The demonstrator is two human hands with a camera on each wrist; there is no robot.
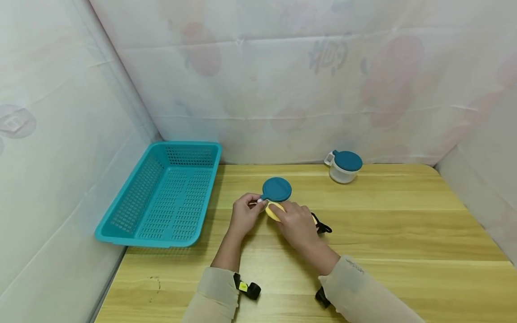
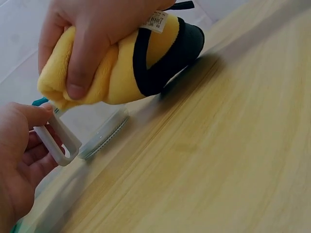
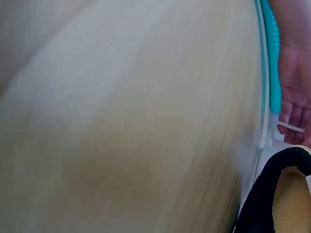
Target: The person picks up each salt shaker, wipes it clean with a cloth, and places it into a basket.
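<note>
Near the middle of the table stands a clear jar [image 2: 104, 135] with a round teal lid [image 1: 277, 189] and a white loop handle [image 2: 54, 148]. My left hand [image 1: 243, 214] pinches that handle between thumb and fingers. A soft yellow plush thing [image 2: 124, 73] with black trim, a white label and a dark end is gripped in my right hand [image 1: 298, 224]. Its yellow front end overlaps the top of the handle in the left wrist view, right by my left thumb. In the right wrist view, its black trim [image 3: 262, 196] shows at the lower right corner.
A teal perforated basket [image 1: 186, 243] stands on the left side of the wooden table [image 1: 404, 224]. Toward the back right is a second jar [image 1: 343, 175] with a teal lid and white handle. Printed fabric [image 1: 282, 89] hangs behind the table.
</note>
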